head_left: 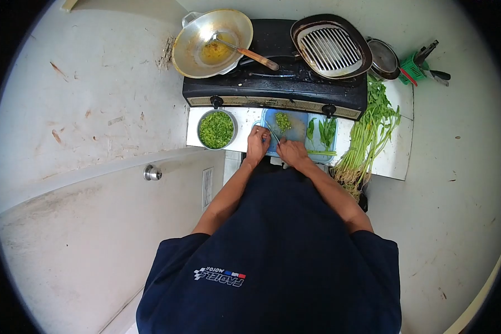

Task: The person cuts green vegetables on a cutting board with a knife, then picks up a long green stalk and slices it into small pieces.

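Both hands work over one blue cutting board [295,133] at the front edge of the counter [395,161], directly below the stove [273,89]. The left hand [258,143] lies closed on the board's left side, with a thin blade or stem running up from beside it; the picture is too small to tell which. The right hand [291,151] is closed over the near edge of the board, its contents hidden.

One small pile of chopped greens [283,121] sits toward the board's far edge. A few whole leaves [324,132] lie on the board's right side.

Handling judgement: the greens are light, soft and limp. Stems are best pinched together close to the cutting point; chopped pieces scatter easily and should be gathered by scooping.

Count:
- One metal bowl [217,129], full of chopped greens, at the counter's left end, just beside the board.
- One bundle of long-stemmed greens [367,139] along the counter's right side, roots overhanging the near edge.
- One wok [211,42] with a spatula [245,51] on the stove's left burner.
- One grill pan [331,47] on the right burner.
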Available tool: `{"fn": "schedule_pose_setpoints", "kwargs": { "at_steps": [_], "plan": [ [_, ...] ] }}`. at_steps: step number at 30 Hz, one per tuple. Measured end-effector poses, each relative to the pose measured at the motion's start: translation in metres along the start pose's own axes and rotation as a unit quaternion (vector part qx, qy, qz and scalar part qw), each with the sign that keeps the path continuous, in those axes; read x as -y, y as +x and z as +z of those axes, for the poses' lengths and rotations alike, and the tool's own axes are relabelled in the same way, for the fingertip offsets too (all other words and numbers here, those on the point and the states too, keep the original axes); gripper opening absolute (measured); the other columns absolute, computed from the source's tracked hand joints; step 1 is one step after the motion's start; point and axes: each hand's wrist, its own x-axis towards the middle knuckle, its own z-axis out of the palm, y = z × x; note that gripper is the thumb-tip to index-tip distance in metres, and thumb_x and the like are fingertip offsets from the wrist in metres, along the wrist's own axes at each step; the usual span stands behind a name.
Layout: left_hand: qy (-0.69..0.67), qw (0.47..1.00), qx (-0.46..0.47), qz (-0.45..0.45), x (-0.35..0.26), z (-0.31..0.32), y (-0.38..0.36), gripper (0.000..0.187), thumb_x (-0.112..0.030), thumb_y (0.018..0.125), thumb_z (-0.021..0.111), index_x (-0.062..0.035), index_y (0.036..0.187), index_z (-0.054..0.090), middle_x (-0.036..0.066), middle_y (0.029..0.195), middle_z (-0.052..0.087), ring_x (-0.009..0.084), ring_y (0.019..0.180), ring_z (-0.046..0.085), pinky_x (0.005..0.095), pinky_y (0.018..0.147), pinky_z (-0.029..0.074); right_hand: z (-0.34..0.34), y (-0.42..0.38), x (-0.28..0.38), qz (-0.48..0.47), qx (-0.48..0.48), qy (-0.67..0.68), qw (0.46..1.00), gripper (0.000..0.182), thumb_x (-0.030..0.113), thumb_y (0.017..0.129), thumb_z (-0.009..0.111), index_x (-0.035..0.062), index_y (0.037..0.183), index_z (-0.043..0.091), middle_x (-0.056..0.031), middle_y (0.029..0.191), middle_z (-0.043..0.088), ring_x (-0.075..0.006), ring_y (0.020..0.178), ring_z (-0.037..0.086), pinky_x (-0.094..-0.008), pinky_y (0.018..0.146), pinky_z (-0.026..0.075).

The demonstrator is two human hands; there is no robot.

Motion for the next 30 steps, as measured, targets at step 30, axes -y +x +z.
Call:
{"fn": "schedule_pose_setpoints", "kwargs": {
  "at_steps": [30],
  "plan": [
    [0.01, 1.0, 0.017, -0.017, -0.011, -0.009, -0.002, 0.007, 0.003, 0.088, 0.068, 0.0027, 0.095, 0.07, 0.016, 0.085, 0.064, 0.0287, 0.073, 0.065, 0.0384, 0.069, 0.054, 0.032, 0.017, -0.001, 0.012, -0.021, 0.011, 1.0, 0.018, 0.014, 0.089, 0.056, 0.0008, 0.09, 0.069, -0.0218, 0.081, 0.075, -0.0375, 0.077, 0.076, -0.0481, 0.071, 0.06]
  ]
}}
